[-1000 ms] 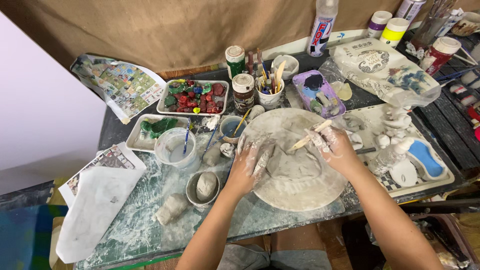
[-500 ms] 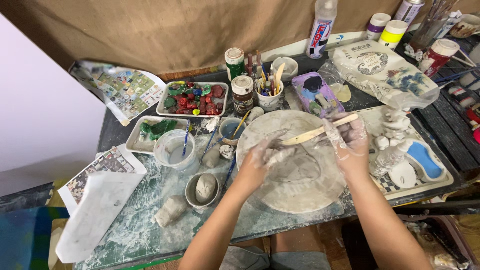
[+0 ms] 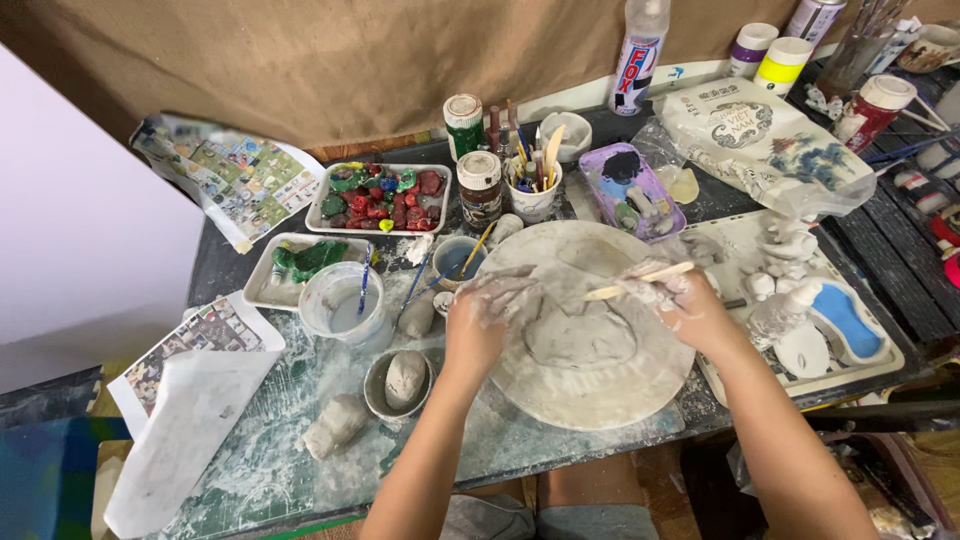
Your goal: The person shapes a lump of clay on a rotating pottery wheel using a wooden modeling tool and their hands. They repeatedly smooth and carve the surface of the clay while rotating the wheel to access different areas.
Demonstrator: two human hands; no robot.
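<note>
A round board [image 3: 600, 390] smeared with grey clay lies in front of me, with a flattened lump of clay [image 3: 578, 338] on it. My left hand [image 3: 485, 315], coated in clay, presses on the left side of that lump. My right hand [image 3: 680, 300] grips a thin wooden modelling stick [image 3: 635, 281] whose tip points left over the clay. Both hands rest above the board's middle.
Left of the board: a small bowl with a clay lump [image 3: 403, 380], a cup of water [image 3: 343, 303], a white tray with green pieces [image 3: 305, 268], a tray of red and green painted pieces [image 3: 378, 196]. Jars and a brush cup [image 3: 532, 185] behind; a white tray with clay figures [image 3: 800, 300] right.
My right hand has turned the stick from pointing up-right to lying nearly level across the clay, and has shifted slightly left. My left hand stays on the clay's left side.
</note>
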